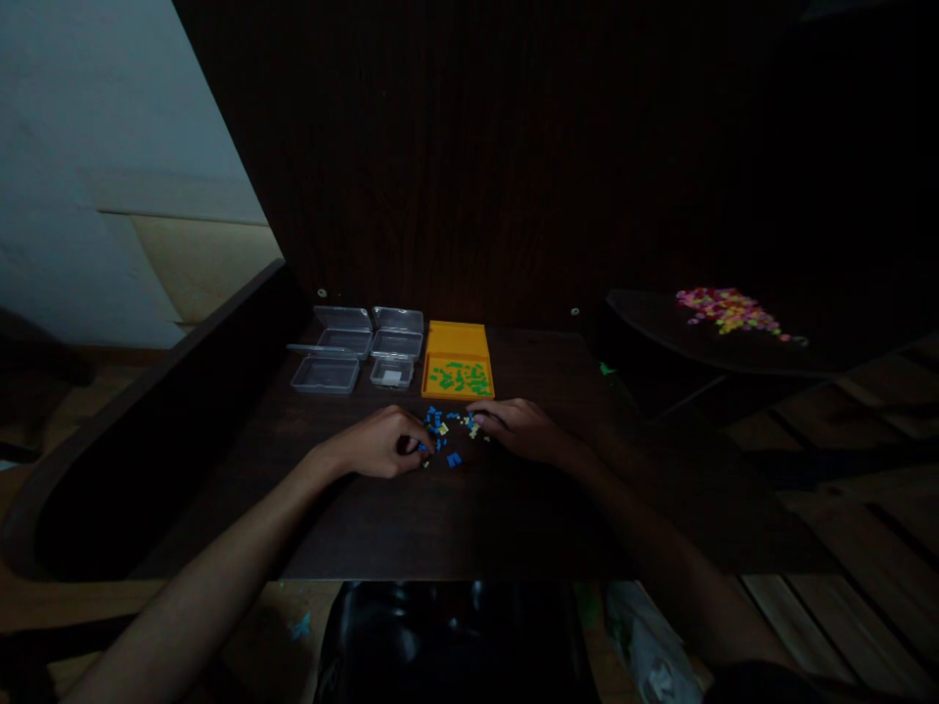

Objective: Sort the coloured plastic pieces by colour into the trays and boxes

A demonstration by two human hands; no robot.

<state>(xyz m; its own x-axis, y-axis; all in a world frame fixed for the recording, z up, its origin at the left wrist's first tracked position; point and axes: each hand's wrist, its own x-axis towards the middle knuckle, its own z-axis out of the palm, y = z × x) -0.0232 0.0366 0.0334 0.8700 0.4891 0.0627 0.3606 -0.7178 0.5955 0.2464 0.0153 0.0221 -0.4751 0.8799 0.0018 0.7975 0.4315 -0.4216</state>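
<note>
Many small blue pieces [432,420] lie scattered on the dark surface [352,538], mixed with pale yellow pieces [473,428], between the person's 2 hands. The left hand [396,442] rests at the left edge of the scatter, its fingers curled down among the blue pieces; whether it grasps any of them cannot be told. The right hand [514,426] is on the opposite side, fingers bent over the pale yellow pieces and a few blue ones; its grip cannot be made out either. A larger blue piece [454,459] lies apart, nearer the person.

Just beyond the scatter, a yellow box [456,338] stands open, with green pieces [469,376] spread in its near half. To its left, 4 clear plastic boxes [326,374] form 2 rows; the smallest holds a white slip [392,377]. Well to the right, a multicoloured heap [726,308] sits on a dark shelf [631,308].
</note>
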